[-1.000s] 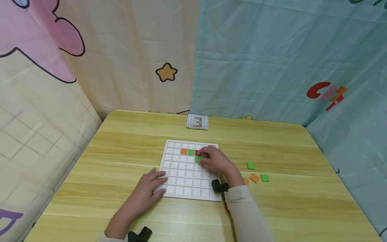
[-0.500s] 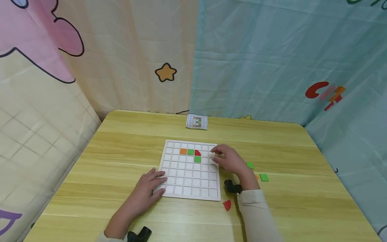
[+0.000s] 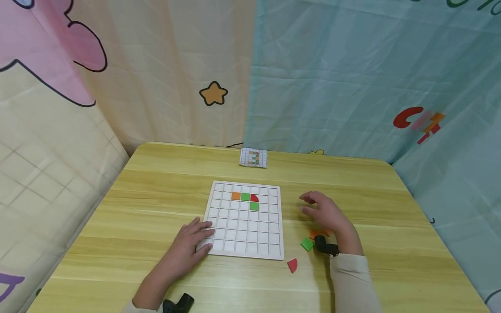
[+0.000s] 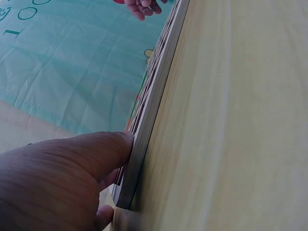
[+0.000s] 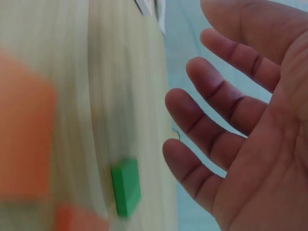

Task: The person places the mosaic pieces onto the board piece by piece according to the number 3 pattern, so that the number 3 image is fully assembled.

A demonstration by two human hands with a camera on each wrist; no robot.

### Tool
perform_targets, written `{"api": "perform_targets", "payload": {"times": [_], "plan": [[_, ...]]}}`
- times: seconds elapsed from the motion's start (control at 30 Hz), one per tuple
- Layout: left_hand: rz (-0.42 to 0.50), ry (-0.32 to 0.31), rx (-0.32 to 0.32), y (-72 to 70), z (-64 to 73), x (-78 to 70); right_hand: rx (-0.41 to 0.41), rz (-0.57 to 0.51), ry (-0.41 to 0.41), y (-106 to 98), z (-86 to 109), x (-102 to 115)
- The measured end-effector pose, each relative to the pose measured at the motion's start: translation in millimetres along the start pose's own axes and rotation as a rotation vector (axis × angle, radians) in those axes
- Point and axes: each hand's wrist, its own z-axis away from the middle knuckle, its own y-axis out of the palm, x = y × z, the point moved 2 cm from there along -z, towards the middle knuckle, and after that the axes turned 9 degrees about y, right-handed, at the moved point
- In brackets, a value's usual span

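A white grid board (image 3: 242, 235) lies on the table. Near its far side sit an orange square tile (image 3: 236, 196), a green square tile (image 3: 245, 197) and a red quarter-round tile (image 3: 254, 198) in a row, with another green tile (image 3: 254, 206) below the red one. My left hand (image 3: 189, 245) rests with spread fingers on the board's left edge; the thumb (image 4: 108, 149) touches that edge in the left wrist view. Right of the board, my right hand (image 3: 326, 214) hovers above loose tiles, its fingers (image 5: 211, 125) relaxed and holding nothing.
Beneath the right wrist lie orange tiles (image 3: 313, 234) and a green tile (image 3: 307, 244), partly hidden by the arm. A loose red quarter-round tile (image 3: 292, 265) lies off the board's near right corner. At the table's back edge is a printed pattern card (image 3: 253, 157), before a curtain.
My right hand has left the red tile on the board and moved right, over the loose tiles. The loose red piece and a green tile have come into sight. My left hand stays put.
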Motion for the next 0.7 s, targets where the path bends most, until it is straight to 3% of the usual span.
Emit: {"api": "perform_targets", "payload": {"times": [0.3, 0.7], "plan": [[0.005, 0.001, -0.002, 0.2, -0.2, 1.1, -0.021, 0.011, -0.002, -20.1, 13.0, -28.5], [-0.002, -0.002, 0.001, 1.3, 1.1, 3.8, -0.034, -0.002, 0.037, -22.5, 16.5, -45.2]]}}
